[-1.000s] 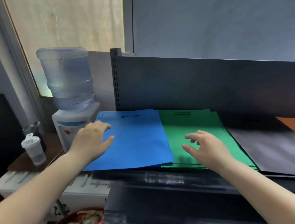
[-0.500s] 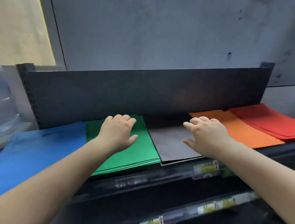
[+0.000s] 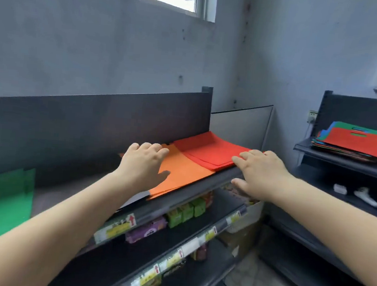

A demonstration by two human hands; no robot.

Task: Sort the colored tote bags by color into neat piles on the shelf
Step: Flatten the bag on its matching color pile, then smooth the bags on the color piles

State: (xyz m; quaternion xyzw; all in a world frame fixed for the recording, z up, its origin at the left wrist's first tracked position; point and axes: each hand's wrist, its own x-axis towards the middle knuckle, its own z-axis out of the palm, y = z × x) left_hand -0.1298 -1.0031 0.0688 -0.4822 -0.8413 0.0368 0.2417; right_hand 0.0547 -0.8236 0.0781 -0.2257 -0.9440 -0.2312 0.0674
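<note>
Flat piles of tote bags lie side by side on the black top shelf (image 3: 204, 185): green (image 3: 0, 201) at the far left, grey (image 3: 64, 191), orange (image 3: 180, 171), and red (image 3: 212, 149) at the right end. My left hand (image 3: 143, 163) hovers palm down over the left part of the orange pile, fingers relaxed. At the front right corner of the red pile, my right hand (image 3: 260, 172) reaches in with fingers extended and the thumb below the shelf edge. A mixed stack of bags (image 3: 351, 143), red on top, sits on a second shelf at the right.
Lower shelves hold snack packets (image 3: 184, 211) and price tags along the rails. A black back panel (image 3: 93, 121) rises behind the piles. The right-hand shelf unit (image 3: 340, 167) carries small items on its lower level. Light floor shows between the two units.
My view and both hands have swept right along the shelf, from the blue and green piles past grey to the orange and red piles. The water dispenser has left the view.
</note>
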